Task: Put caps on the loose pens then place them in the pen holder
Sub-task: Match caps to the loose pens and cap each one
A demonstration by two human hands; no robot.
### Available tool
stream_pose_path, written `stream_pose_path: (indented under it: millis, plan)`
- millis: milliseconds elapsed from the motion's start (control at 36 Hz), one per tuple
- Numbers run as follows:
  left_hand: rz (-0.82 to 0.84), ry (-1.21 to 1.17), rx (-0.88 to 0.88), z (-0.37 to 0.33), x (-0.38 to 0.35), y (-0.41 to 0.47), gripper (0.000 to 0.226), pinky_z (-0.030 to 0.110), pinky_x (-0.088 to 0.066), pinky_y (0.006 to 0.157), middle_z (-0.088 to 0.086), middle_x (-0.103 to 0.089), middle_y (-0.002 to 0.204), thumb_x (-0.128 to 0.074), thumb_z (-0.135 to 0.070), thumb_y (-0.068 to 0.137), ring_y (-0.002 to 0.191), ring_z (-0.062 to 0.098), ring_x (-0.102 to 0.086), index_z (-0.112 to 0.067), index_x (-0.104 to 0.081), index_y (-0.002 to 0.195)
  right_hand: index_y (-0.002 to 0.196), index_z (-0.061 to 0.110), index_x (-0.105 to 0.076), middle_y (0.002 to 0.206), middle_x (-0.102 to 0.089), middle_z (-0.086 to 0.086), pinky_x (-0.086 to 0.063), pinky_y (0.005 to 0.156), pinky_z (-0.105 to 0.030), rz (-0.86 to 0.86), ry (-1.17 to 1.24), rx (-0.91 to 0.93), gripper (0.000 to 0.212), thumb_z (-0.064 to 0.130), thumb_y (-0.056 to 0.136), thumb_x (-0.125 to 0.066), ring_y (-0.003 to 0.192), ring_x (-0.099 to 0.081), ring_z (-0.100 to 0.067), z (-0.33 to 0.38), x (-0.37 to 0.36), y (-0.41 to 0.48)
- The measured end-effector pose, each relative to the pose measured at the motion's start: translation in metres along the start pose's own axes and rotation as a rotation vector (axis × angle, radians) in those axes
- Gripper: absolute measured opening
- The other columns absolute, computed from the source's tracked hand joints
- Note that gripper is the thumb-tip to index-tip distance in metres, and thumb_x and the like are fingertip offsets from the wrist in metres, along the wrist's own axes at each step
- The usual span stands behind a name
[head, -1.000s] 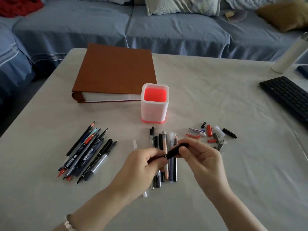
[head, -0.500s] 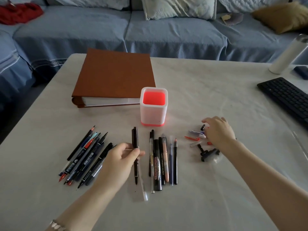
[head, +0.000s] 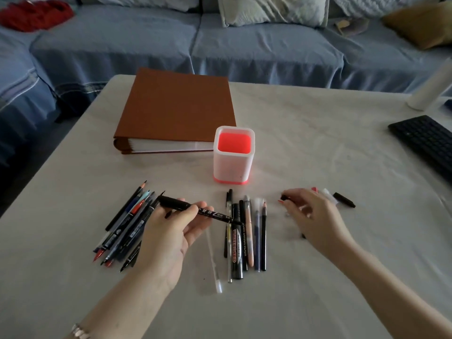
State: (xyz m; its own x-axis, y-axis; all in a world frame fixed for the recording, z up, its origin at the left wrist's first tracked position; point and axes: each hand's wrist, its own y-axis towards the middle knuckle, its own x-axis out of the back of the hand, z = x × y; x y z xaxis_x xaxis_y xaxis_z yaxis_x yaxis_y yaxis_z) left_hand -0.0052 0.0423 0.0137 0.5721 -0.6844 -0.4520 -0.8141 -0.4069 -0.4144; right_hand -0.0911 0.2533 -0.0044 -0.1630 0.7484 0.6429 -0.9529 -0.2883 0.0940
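Pen holder (head: 233,165) stands before binder (head: 178,111), behind pens (head: 244,236)

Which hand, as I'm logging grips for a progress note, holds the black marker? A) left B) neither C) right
A: the left hand grips the black marker near its middle, while the right hand reaches among the loose caps.

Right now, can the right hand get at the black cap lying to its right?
Probably yes. The black cap lies uncovered on the table just beyond the right hand, with only a clear cap beside it. The hand may be touching another small dark piece.
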Motion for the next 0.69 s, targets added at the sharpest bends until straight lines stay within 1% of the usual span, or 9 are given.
stream_pose_path:
  millis: [56, 111, 222, 306, 361, 444, 528, 611, 694]
  plan:
    - [0.010, -0.018, -0.005, 0.002, -0.001, -0.002, 0.019, 0.030, -0.059, 0.069, 0.013, -0.068, 0.074, -0.047, 0.008, 0.087, 0.071, 0.023, -0.070, -0.008, -0.048, 0.078, 0.079, 0.043, -0.059, 0.073, -0.066, 0.020, -0.043, 0.067, -0.010, 0.017, 0.121, -0.003, 0.033, 0.010, 0.083, -0.062, 0.074, -0.058, -0.008, 0.015, -0.003, -0.018]
    - [0.010, -0.032, 0.000, 0.005, -0.001, -0.004, 0.018, 0.028, -0.059, 0.069, 0.010, -0.070, 0.071, -0.048, 0.008, 0.086, 0.071, 0.022, -0.071, -0.008, -0.050, 0.077, 0.075, 0.044, -0.060, 0.072, -0.065, 0.027, -0.045, 0.066, -0.015, 0.025, 0.185, -0.020, 0.036, 0.009, 0.082, -0.063, 0.071, -0.060, -0.011, 0.024, -0.007, -0.031]
    - [-0.013, -0.021, -0.006, 0.009, -0.001, -0.005, 0.019, 0.026, -0.058, 0.070, 0.006, -0.072, 0.070, -0.050, 0.006, 0.085, 0.072, 0.018, -0.070, -0.010, -0.053, 0.075, 0.073, 0.047, -0.061, 0.080, -0.067, 0.027, -0.048, 0.067, -0.020, 0.018, 0.196, -0.045, 0.037, 0.012, 0.081, -0.065, 0.073, -0.063, -0.008, 0.033, -0.015, -0.045]
    - [-0.019, -0.015, -0.013, 0.009, 0.000, -0.006, 0.017, 0.027, -0.058, 0.072, 0.006, -0.072, 0.072, -0.050, 0.005, 0.085, 0.073, 0.019, -0.070, -0.010, -0.053, 0.076, 0.075, 0.046, -0.062, 0.083, -0.067, 0.026, -0.049, 0.069, -0.024, 0.008, 0.220, -0.060, 0.035, 0.012, 0.082, -0.064, 0.074, -0.063, -0.007, 0.036, -0.018, -0.047]
    - [-0.016, -0.020, -0.016, 0.008, 0.001, -0.006, 0.015, 0.028, -0.058, 0.072, 0.006, -0.072, 0.072, -0.050, 0.005, 0.085, 0.073, 0.019, -0.070, -0.008, -0.052, 0.078, 0.075, 0.046, -0.061, 0.085, -0.067, 0.026, -0.048, 0.069, -0.022, 0.000, 0.225, -0.050, 0.034, 0.012, 0.082, -0.063, 0.074, -0.062, -0.006, 0.039, -0.019, -0.046]
    - [-0.002, -0.020, -0.017, 0.008, 0.001, -0.007, 0.010, 0.026, -0.058, 0.070, 0.005, -0.072, 0.072, -0.049, 0.005, 0.085, 0.072, 0.018, -0.071, -0.005, -0.052, 0.085, 0.075, 0.046, -0.060, 0.086, -0.065, 0.027, -0.045, 0.067, -0.014, 0.010, 0.221, -0.028, 0.034, 0.013, 0.081, -0.064, 0.072, -0.058, -0.002, 0.044, -0.019, -0.046]
    - [0.009, -0.027, -0.015, 0.008, 0.000, -0.009, 0.010, 0.025, -0.058, 0.068, 0.005, -0.072, 0.071, -0.050, 0.005, 0.085, 0.072, 0.017, -0.071, -0.005, -0.051, 0.089, 0.076, 0.046, -0.060, 0.085, -0.064, 0.029, -0.043, 0.065, -0.009, 0.019, 0.228, -0.020, 0.034, 0.012, 0.081, -0.064, 0.071, -0.057, 0.000, 0.045, -0.021, -0.045]
    - [0.021, -0.030, -0.013, 0.008, -0.001, -0.011, 0.009, 0.024, -0.058, 0.068, 0.005, -0.073, 0.071, -0.050, 0.004, 0.085, 0.072, 0.017, -0.071, -0.004, -0.053, 0.085, 0.077, 0.047, -0.059, 0.084, -0.064, 0.031, -0.043, 0.066, -0.008, 0.027, 0.228, -0.021, 0.034, 0.014, 0.081, -0.064, 0.072, -0.057, -0.002, 0.045, -0.021, -0.044]
    - [0.029, -0.053, 0.004, 0.009, -0.002, -0.013, 0.008, 0.023, -0.058, 0.067, 0.005, -0.073, 0.072, -0.051, 0.004, 0.084, 0.072, 0.016, -0.071, -0.003, -0.054, 0.085, 0.077, 0.047, -0.060, 0.084, -0.066, 0.026, -0.044, 0.067, -0.012, 0.043, 0.235, -0.018, 0.034, 0.014, 0.081, -0.064, 0.072, -0.058, -0.006, 0.046, -0.022, -0.045]
